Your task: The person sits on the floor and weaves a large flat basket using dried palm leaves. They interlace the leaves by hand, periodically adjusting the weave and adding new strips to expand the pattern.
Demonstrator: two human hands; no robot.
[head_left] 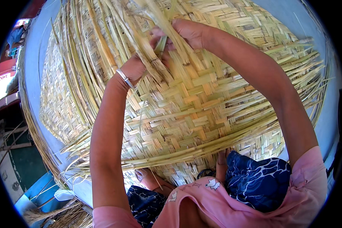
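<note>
Fingers [155, 40] of both hands meet at the top centre of the view, closed together on loose pale strips [148, 22] that rise out of the woven mat [186, 114]. The strips lie directly under and just beyond the fingertips, touching them; no gap to close.

Nearest the camera: pink shirt [216, 201] and dark blue patterned cloth [258, 178] over the knees, with bare feet tucked at the mat's near edge.

Next out: the finished weave, a broad checker of flat straw-coloured bands. It spreads across the lap and onward, lying on a pale blue floor [38, 49]. Long unwoven ends fan out past its right and lower left edges.

Then the forearms. The left hand [135, 68], with a silver bangle [124, 78] at the wrist, sits slightly nearer the body and lower. The right hand [190, 32] reaches further, crossing in from the right, with its thumb side pressed on the bundle.

Long axis of the gripped strips: running away from the person, tilted a little leftward toward the top edge, roughly in line with the left forearm and across the right one. Both hands are on them; the left is the nearer along that axis. Motion blur at the fingertips hides which single strip is pinched.

Farthest: a bundle of loose strands at the lower left, and dim structures beyond.
</note>
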